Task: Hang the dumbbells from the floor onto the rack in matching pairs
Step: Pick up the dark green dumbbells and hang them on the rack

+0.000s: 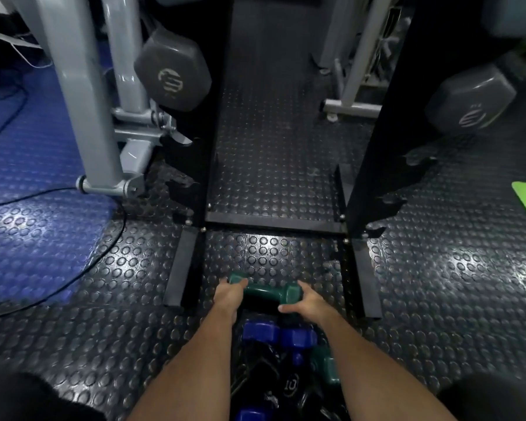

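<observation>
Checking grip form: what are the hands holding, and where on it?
Both hold one green dumbbell: left hand grips its left head, right hand its right head.

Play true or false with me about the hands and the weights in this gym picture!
1. Both hands hold one green dumbbell. True: left hand and right hand grip its ends.
2. Two grey dumbbell heads hang on the black rack. True.
3. The blue dumbbells are on the rack. False: they lie on the floor between the arms.
4. The floor mat is smooth. False: round studs cover it.
</observation>
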